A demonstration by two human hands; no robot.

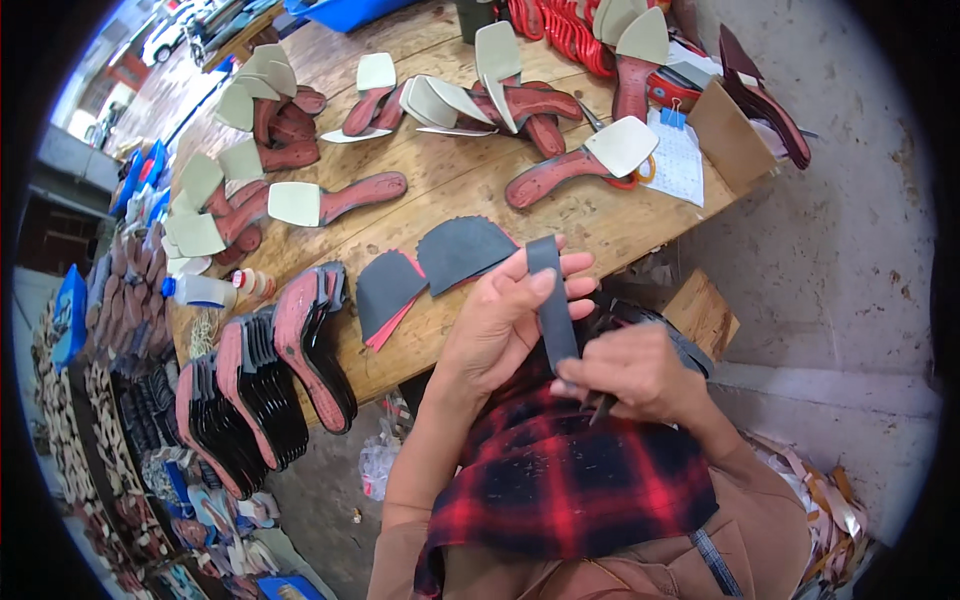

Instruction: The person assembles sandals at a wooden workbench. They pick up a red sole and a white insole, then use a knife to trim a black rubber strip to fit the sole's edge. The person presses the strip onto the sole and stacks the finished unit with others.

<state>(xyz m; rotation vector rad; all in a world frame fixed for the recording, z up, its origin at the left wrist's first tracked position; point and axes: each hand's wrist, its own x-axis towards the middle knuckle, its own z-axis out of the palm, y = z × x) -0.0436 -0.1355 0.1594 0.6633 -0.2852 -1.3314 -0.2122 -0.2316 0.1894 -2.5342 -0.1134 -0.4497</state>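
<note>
A dark grey strip [556, 320], flat and narrow like a shoe strap, is held upright over my lap. My left hand [495, 325] pinches its upper part, thumb on the front and the other fingers behind. At the strip's lower end my right hand [640, 370] is closed, fingers gripping it. Something thin and dark shows below the right fingers, too blurred to name. Just beyond my left hand, two stacks of dark half-round pieces with red undersides, a left stack [388, 290] and a right stack [465, 250], lie on the wooden table [440, 335].
Red-brown insoles [365, 192] with cream toe pieces lie across the table. Several bundles of black-edged insoles [310, 340] overhang its left front edge. Glue-like bottles [205, 291] stand nearby. An open cardboard flap [730, 135] is at the right corner; strap scraps [815, 500] pile at lower right.
</note>
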